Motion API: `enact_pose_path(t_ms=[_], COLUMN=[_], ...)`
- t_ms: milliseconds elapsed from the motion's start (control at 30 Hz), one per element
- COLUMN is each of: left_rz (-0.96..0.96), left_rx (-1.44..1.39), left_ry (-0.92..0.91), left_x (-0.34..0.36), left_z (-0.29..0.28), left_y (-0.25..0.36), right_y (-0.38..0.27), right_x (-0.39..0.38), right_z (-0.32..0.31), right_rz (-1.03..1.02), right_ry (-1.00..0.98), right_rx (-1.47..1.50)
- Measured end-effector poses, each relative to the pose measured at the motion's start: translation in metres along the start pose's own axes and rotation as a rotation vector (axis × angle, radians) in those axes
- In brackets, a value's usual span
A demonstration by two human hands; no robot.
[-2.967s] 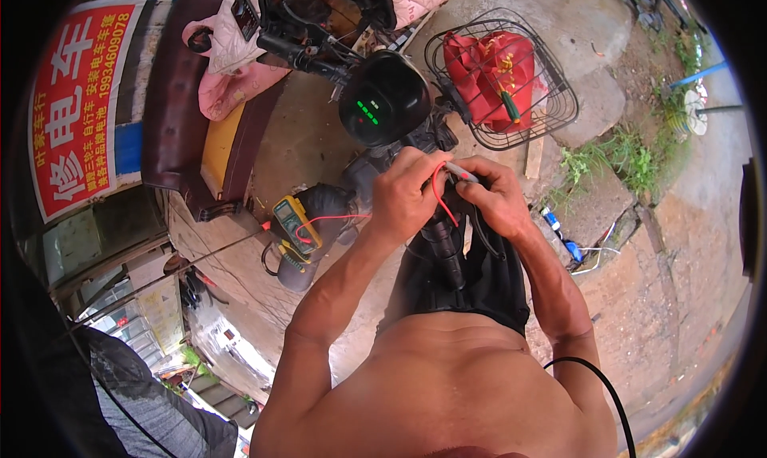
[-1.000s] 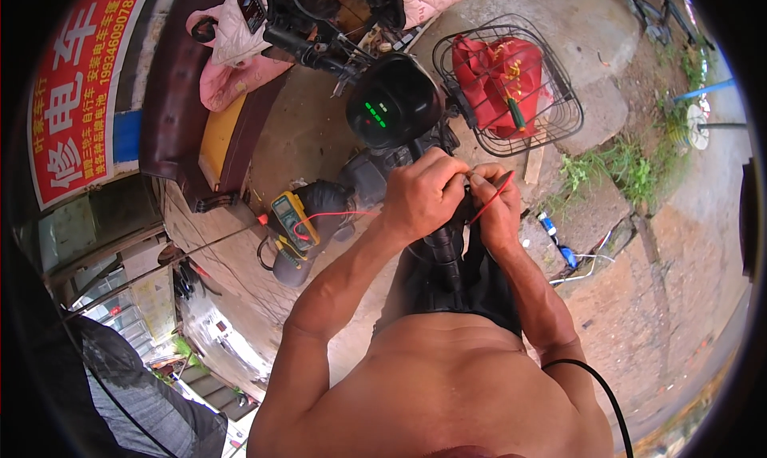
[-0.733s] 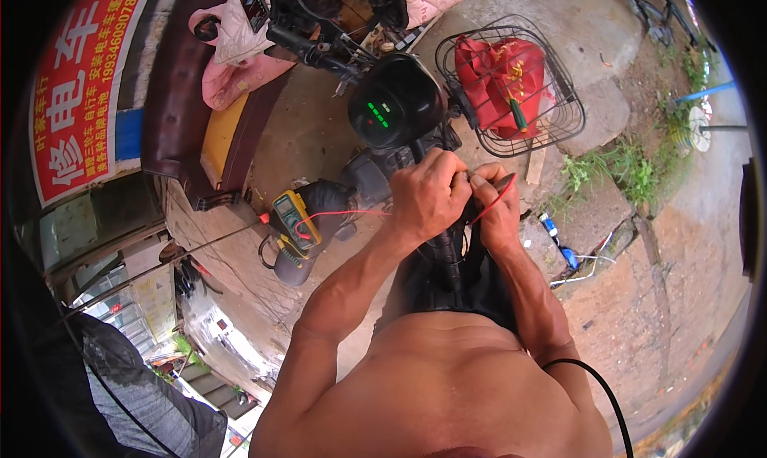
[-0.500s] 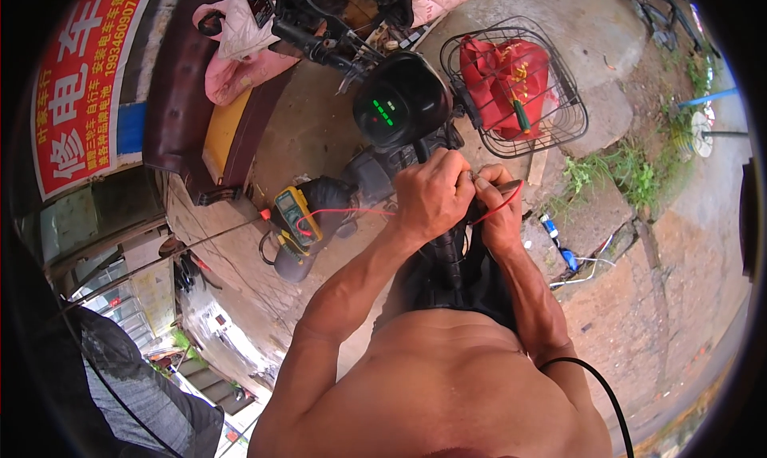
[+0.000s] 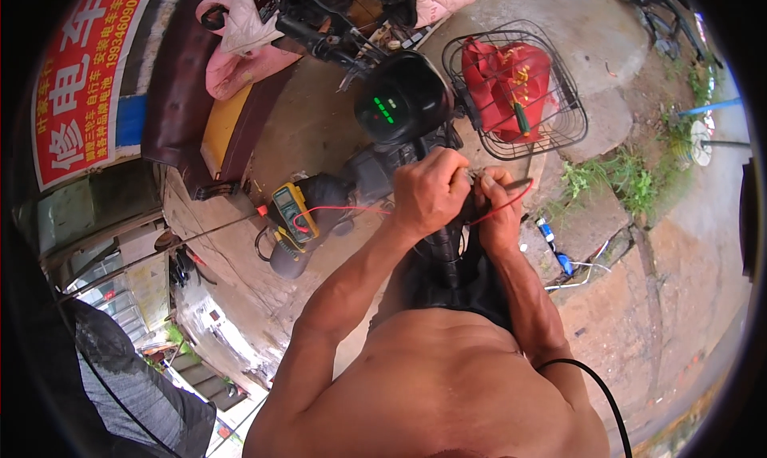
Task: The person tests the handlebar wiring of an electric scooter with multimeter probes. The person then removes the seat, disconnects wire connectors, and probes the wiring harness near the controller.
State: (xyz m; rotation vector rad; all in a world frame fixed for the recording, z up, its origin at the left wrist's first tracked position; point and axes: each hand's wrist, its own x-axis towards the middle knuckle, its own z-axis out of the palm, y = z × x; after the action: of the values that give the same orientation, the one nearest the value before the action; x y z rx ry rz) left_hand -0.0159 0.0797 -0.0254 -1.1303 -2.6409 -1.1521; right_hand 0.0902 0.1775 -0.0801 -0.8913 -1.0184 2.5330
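Observation:
Both my hands are close together over the stem of an electric bike, just below its black display housing (image 5: 403, 99) with lit green marks. My left hand (image 5: 430, 193) is closed in a pinch; what its fingertips grip is too small to make out. My right hand (image 5: 501, 218) is closed on a dark test probe (image 5: 519, 184), from which a red lead (image 5: 343, 208) loops down. The lead passes behind my left hand and runs to a yellow-edged multimeter (image 5: 292, 212), which rests to the left on a dark, rounded part.
Right of the display, a wire basket (image 5: 577, 114) holds a red bag (image 5: 499, 75) and a green-handled screwdriver (image 5: 521, 121). Blue pieces with white wire (image 5: 566, 264) lie on the right ground. A maroon padded seat (image 5: 172, 83) and pink quilted cloth (image 5: 240, 67) are at upper left.
My fingertips have shifted slightly, and the red lead's loop by my right hand sits a little farther right. The whole view has moved slightly; both hands keep their grips.

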Motion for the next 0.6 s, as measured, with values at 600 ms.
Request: enact_pose_path(t_ms=[600], left_rz=[-0.026], left_rx=[-0.093], left_ry=[-0.072], left_x=[0.002], left_z=[-0.006], left_y=[-0.001], right_y=[-0.03], right_x=[0.021], right_z=[-0.02], right_rz=[0.163], right_ry=[0.147], right_rx=[-0.019])
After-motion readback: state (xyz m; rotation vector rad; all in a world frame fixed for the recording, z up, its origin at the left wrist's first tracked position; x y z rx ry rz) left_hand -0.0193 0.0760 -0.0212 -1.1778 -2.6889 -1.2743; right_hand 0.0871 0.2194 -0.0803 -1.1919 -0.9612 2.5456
